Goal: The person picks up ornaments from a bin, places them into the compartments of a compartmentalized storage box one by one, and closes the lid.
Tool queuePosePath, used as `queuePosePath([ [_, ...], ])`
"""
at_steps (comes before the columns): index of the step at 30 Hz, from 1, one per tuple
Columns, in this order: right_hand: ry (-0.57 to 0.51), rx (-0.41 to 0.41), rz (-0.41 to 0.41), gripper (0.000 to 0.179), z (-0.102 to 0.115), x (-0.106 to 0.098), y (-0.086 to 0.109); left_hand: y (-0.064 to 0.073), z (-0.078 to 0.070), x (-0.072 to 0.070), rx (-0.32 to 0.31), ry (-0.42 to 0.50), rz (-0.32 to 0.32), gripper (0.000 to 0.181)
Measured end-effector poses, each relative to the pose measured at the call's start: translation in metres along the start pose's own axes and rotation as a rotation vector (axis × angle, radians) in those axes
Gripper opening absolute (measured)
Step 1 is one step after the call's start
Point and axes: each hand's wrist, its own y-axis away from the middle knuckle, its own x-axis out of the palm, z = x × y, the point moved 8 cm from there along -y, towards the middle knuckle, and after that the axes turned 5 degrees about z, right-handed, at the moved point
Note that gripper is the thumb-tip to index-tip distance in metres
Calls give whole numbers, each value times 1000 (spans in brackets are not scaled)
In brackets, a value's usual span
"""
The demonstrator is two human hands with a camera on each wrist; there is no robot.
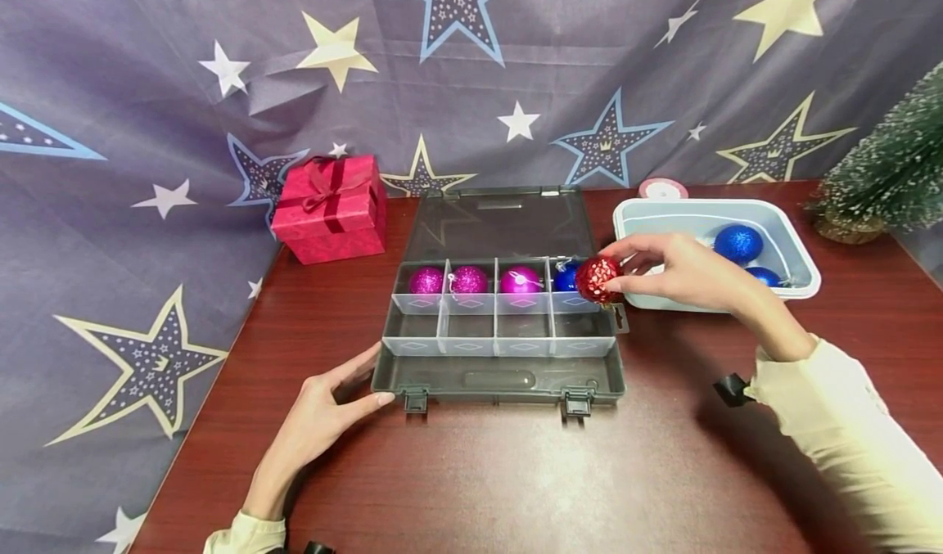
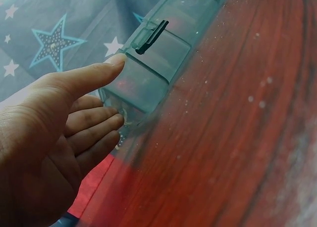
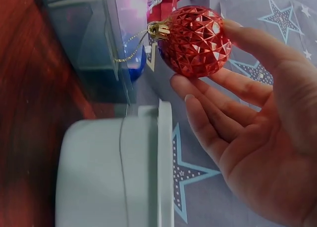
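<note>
Between thumb and fingers my right hand [image 1: 681,272] pinches a red faceted Christmas ball [image 3: 195,41], its gold cap and cord hanging toward the box. In the head view the ball overlaps the right end of the compartment box [image 1: 497,380], a dark clear plastic case with its lid laid back. Three magenta balls [image 1: 520,281] and a blue ball [image 1: 566,276] sit one to a compartment in the back row. My left hand [image 1: 324,411] touches the box's front left corner, thumb at the front and fingers along the side, all nearly straight.
Right of the box stands a pale blue tub [image 1: 809,267] with blue balls [image 1: 738,244] inside. A pink ribbon spool [image 1: 663,189] lies behind it. A red gift box [image 1: 329,210] is at the back left, a small frosted tree [image 1: 887,165] at the far right.
</note>
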Motion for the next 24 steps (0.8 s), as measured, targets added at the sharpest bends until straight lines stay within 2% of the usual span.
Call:
queuePosePath([
  [7,-38,-61,56,33,5,15,-8,1,-1,-1,-12,0,5,68],
  [15,-66,-53,93,34,4,22,-11,1,0,0,-12,2,7,68],
  [24,27,-71,16,27,3,7,0,1,-1,-1,-10,-9,6,67],
])
